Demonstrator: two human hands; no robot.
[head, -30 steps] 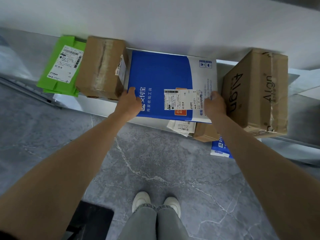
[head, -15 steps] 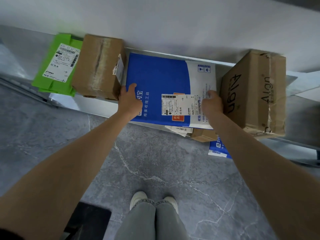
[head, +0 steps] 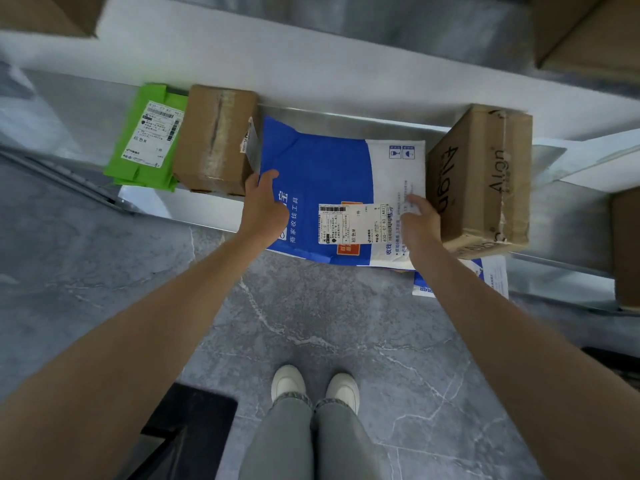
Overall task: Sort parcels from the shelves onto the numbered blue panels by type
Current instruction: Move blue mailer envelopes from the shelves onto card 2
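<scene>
Blue-and-white flat plastic mailer (head: pixel 322 174) lay on the silver metal shelf (head: pixel 149 202), near edge overhanging the grey marbled floor (head: pixel 311 323), between a plain brown cardboard box (head: pixel 214 140) at left and a printed brown carton (head: pixel 481 178) at right. Left hand (head: pixel 265 206) and right hand (head: pixel 417 223) each gripped one side edge.

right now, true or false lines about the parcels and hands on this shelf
1. Both the left hand and the right hand hold the blue and white mailer. True.
2. The green parcel lies right of the Align box. False: far left, beside the small brown box.
3. The mailer bears a white shipping label. True.
4. The small brown box sits on the mailer. False: it stands beside it.
</scene>
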